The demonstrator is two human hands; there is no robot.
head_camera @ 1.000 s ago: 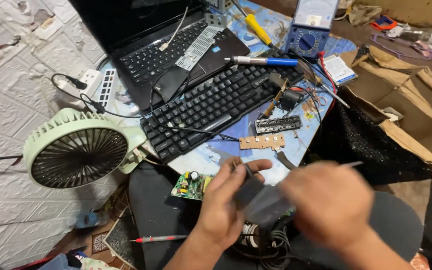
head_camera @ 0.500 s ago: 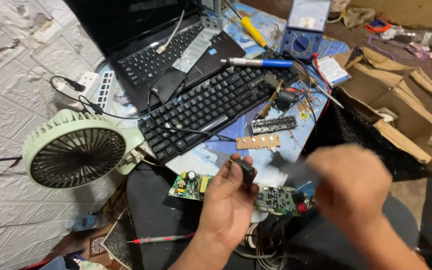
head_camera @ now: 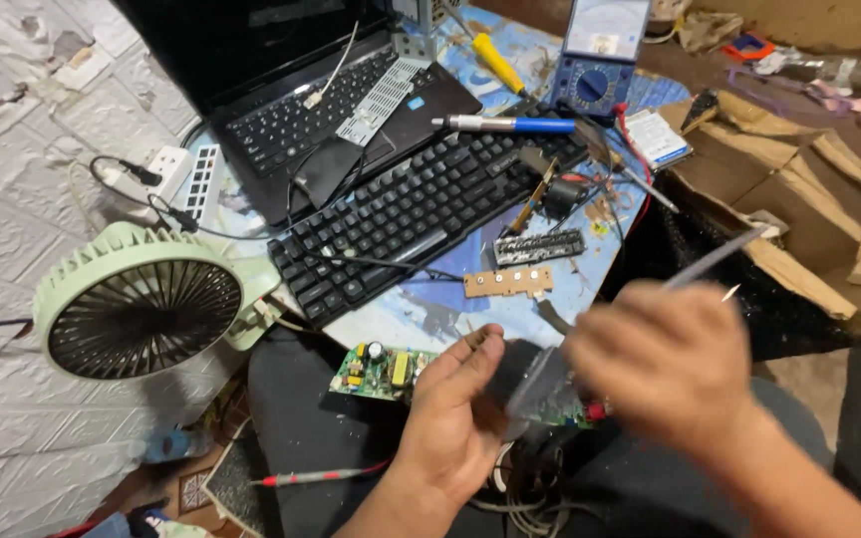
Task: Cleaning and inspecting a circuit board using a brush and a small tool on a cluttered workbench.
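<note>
- Your left hand (head_camera: 450, 428) is low in the middle of the view, fingers (head_camera: 475, 354) curled around a dark, flat piece that sits against the green circuit board (head_camera: 383, 371).
- That circuit board lies across your lap, just below the near edge of the tabletop (head_camera: 421, 309). Its left end shows bare, with small yellow and black parts; its right end is hidden behind your hands.
- Your right hand (head_camera: 670, 364) is blurred, just to the right of the left hand and above the board's right end. Its fingers are closed on a thin grey tool (head_camera: 715, 257) that slants up and to the right; what kind of tool it is cannot be told.
- On the tabletop above your hands, a black keyboard (head_camera: 421, 214) lies on a slant, with an open black laptop (head_camera: 321, 110) behind it.
- A small tan strip board (head_camera: 508, 282) lies between the keyboard and your hands.
- A blue and silver pen-shaped tool (head_camera: 510, 125) rests on the top edge of the keyboard. A blue meter (head_camera: 600, 60) stands at the far side, and a yellow-handled screwdriver (head_camera: 495, 58) lies to its left.
- A pale green fan (head_camera: 142, 304) stands at the left, touching the keyboard's near corner.
- A red-tipped probe (head_camera: 321, 476) lies low on your lap, left of your left wrist.
</note>
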